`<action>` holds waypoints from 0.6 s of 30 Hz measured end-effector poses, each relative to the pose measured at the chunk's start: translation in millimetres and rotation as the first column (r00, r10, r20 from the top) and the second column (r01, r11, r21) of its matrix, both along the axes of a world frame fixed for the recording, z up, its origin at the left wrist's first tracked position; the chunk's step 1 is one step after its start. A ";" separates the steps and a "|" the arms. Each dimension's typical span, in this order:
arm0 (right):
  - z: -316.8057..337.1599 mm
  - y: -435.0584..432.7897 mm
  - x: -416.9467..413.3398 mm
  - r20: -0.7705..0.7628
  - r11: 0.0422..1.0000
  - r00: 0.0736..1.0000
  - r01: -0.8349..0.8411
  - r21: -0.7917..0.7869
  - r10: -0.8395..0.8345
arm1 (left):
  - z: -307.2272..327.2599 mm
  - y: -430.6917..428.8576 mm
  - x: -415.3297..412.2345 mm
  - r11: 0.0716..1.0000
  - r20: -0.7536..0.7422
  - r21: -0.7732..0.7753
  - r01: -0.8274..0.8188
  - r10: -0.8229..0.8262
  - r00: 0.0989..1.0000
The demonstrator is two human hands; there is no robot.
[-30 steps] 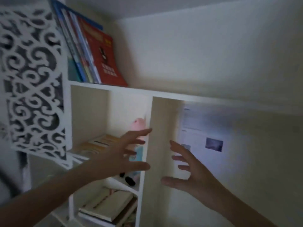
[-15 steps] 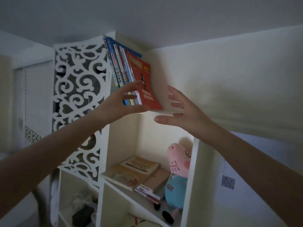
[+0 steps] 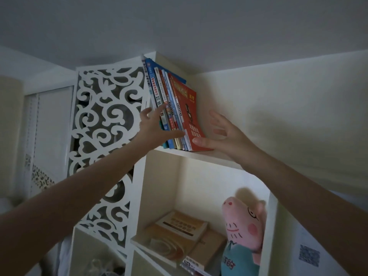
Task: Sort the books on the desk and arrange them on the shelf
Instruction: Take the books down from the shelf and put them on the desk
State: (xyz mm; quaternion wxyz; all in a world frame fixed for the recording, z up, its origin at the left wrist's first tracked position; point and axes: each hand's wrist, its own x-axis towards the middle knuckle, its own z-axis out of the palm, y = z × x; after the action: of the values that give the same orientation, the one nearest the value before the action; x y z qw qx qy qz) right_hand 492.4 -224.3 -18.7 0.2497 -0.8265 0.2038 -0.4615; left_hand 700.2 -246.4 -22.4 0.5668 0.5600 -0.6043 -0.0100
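We look up at a tall white wooden shelf unit set against a cream wall, close under the ceiling. Its left side is a white carved scrollwork panel. Two bare forearms reach up from the lower corners of the view toward the top board.

On that top board, at its left end beside the scrollwork panel, stands a row of thin paperback books, spines toward us and tops leaning left toward the panel. The outermost one on the right is a red-covered paperback book, its front cover facing the open stretch of the board.

In the compartment below, a pink plush pig in a teal shirt stands against the right wall. Beside it lies a flat stack of tan and yellow books.

We see the left hand laid against the spines of the row. Its grip is spread, with the forefinger across the upper spines and the thumb across the lower ones. The right hand is at the red book's cover. Its grip is also spread wide, the thumb touching the cover's lower edge and the other fingers fanned out clear of it.

A small square code sticker is on the wall at lower right.
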 end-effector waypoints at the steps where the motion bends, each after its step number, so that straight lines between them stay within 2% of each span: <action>1: 1.6 -4.4 3.5 -0.003 1.000 1.000 0.012 -0.004 -0.012 | 3.0 -9.0 1.0 1.000 -0.018 -0.011 -0.014 0.013 1.000; 7: 8.6 -30.6 15.7 -0.018 0.997 0.997 0.074 0.017 -0.074 | 21.3 -49.3 -8.4 0.997 -0.180 -0.068 0.018 -0.030 0.983; 9: 8.7 -37.1 15.3 -0.002 0.997 0.997 0.078 0.015 -0.078 | 23.3 -57.1 -14.9 0.995 -0.223 -0.095 -0.020 -0.002 0.975; 13: 9.4 -35.2 7.7 -0.015 0.997 0.997 0.078 0.009 -0.078 | 20.3 -62.1 -23.0 0.978 -0.177 -0.139 -0.157 0.132 0.975; 18: 9.0 -28.4 0.0 -0.011 0.996 0.997 0.082 -0.021 -0.083 | 19.4 -60.6 -20.9 0.978 -0.122 -0.123 -0.167 0.152 0.981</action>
State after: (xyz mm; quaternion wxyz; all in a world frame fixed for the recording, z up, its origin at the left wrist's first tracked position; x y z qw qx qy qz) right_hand 492.4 -252.7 -9.7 0.2209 -0.8227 0.2346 -0.4684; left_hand 679.3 -307.0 -3.0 0.6348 0.5664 -0.5237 0.0444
